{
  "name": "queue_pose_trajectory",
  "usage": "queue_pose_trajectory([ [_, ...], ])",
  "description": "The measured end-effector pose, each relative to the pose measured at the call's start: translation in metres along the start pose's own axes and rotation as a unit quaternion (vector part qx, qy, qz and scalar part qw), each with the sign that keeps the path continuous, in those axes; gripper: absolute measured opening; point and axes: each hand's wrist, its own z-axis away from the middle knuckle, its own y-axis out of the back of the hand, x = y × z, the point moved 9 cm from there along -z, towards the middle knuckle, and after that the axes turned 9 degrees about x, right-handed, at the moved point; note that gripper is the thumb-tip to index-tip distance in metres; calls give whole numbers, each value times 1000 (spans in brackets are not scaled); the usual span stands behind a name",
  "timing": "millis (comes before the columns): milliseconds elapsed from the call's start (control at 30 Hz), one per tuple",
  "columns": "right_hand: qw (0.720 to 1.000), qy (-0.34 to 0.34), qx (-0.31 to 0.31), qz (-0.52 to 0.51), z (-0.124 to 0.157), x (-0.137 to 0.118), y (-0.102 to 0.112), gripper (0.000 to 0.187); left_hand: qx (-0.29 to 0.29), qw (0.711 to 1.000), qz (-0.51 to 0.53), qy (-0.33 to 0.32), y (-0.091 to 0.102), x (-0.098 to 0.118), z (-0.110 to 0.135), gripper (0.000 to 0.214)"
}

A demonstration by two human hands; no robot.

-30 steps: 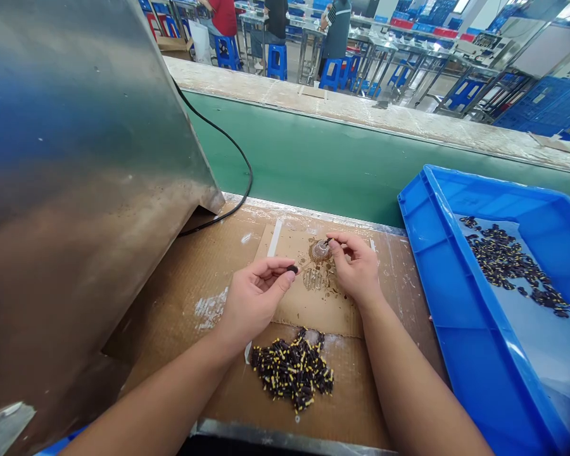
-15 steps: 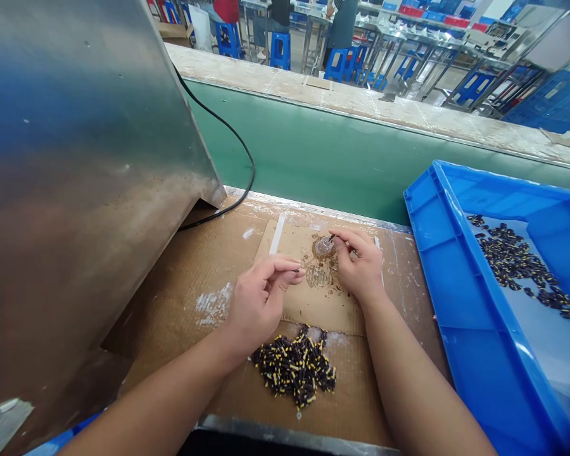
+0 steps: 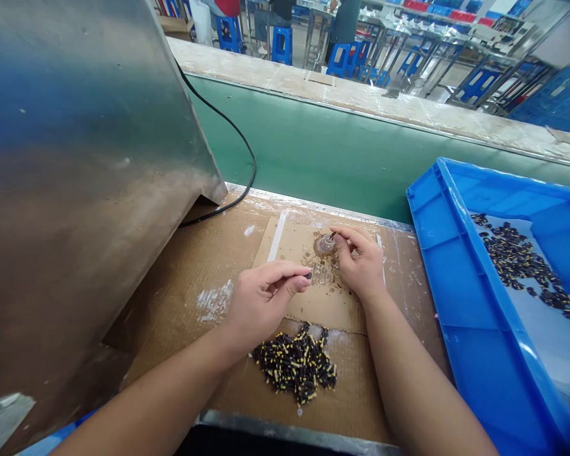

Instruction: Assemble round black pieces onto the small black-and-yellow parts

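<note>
My left hand (image 3: 266, 297) pinches a small dark piece (image 3: 308, 275) between thumb and fingertips, above the stained cardboard sheet (image 3: 327, 307). My right hand (image 3: 361, 259) is closed in a pinch at the rim of a small clear round dish (image 3: 325, 244); a bit of something dark shows at its fingertips, too small to name. Below the hands, near the front edge, lies a heap of small black pieces with yellow ends (image 3: 297, 367). Wet brown spots surround the dish.
At right stands a blue bin (image 3: 427, 253) with dark and yellow pieces (image 3: 517, 259) on a white sheet. A large metal housing (image 3: 85, 158) rises at left, with a black cable (image 3: 240, 136) beside it. Behind is a green barrier (image 3: 313, 136); people sit beyond it.
My left hand has shifted slightly to the right, and the dark piece at its fingertips shows more plainly. My right hand stays beside the clear dish. The view has tilted slightly.
</note>
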Motion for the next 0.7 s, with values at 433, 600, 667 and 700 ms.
queue_pose_trajectory([
  [433,994,-70,72,42,5,13,16,19,30,985,123,116,0,-15,-1,12],
  [600,993,-64,78,53,5,11,20,16,52,971,178,154,4,-27,-4,15],
  [667,993,-71,81,54,6,13,21,16,64,961,204,173,4,-33,-4,16],
  [700,992,-76,81,53,6,14,21,17,69,956,218,182,4,-34,-4,17],
])
